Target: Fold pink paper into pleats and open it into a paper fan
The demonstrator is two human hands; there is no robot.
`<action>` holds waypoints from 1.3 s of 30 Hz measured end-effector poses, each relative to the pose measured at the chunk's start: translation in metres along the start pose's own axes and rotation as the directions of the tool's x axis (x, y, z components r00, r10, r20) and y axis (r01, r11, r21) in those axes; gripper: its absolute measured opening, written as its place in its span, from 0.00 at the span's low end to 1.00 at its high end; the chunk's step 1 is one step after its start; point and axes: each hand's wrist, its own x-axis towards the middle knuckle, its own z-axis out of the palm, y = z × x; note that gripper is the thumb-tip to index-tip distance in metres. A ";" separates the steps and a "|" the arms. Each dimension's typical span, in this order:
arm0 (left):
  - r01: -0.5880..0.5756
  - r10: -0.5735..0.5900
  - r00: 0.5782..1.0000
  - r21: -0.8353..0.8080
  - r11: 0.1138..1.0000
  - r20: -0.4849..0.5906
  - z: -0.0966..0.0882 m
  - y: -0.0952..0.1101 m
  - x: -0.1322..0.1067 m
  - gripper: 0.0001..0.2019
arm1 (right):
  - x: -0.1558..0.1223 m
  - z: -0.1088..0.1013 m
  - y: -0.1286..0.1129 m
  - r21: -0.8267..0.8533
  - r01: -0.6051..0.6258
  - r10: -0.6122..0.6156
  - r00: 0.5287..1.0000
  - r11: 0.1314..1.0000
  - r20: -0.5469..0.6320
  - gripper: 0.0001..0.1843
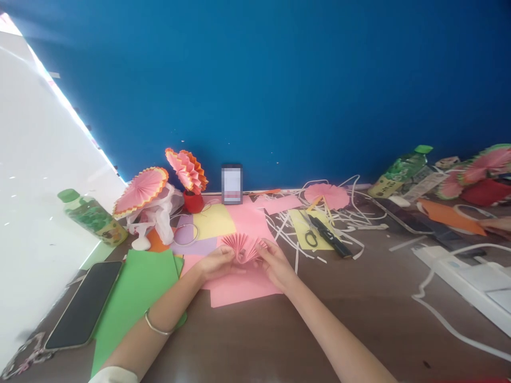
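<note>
A pleated pink paper fan [244, 246] stands half spread on a pink sheet [239, 287] in the middle of the brown table [359, 308]. My left hand [215, 264] pinches its left edge with fingers closed. My right hand [275, 263] grips its right edge, fingers curled on the folds. A thin bangle circles my left wrist.
Green paper [131, 298] and a dark phone [85, 303] lie at the left. Finished paper fans [141, 190], a red cup [194, 202], a propped phone [232, 184], green bottles [93, 217], scissors [319, 231], paper strips and a white power strip [471, 282] surround the work.
</note>
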 end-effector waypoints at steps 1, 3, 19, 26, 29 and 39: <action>0.000 0.000 1.000 0.006 1.000 0.011 0.001 -0.001 0.000 0.14 | 0.000 0.000 0.000 0.004 0.002 -0.002 1.000 1.000 0.000 0.10; -0.004 0.004 1.000 0.026 1.000 0.022 0.002 -0.004 0.001 0.17 | 0.001 -0.001 -0.001 0.017 0.002 -0.002 1.000 1.000 -0.001 0.10; -0.194 0.356 0.919 0.599 0.777 -0.166 0.007 -0.006 0.004 0.17 | 0.002 -0.005 0.002 -0.170 0.102 -0.113 0.992 0.980 -0.054 0.17; -0.229 0.707 0.706 0.932 0.280 -0.039 0.005 -0.004 0.004 0.07 | -0.003 -0.014 -0.004 -0.539 0.366 -0.381 0.920 0.759 0.088 0.38; -0.251 0.724 0.690 0.944 0.214 0.019 0.001 -0.006 0.004 0.06 | -0.006 -0.016 -0.009 -0.597 0.412 -0.363 0.908 0.688 0.208 0.44; -0.241 0.671 0.741 0.938 0.250 0.011 -0.002 -0.011 0.006 0.06 | 0.000 -0.016 0.003 -0.647 0.405 -0.377 0.906 0.646 0.191 0.26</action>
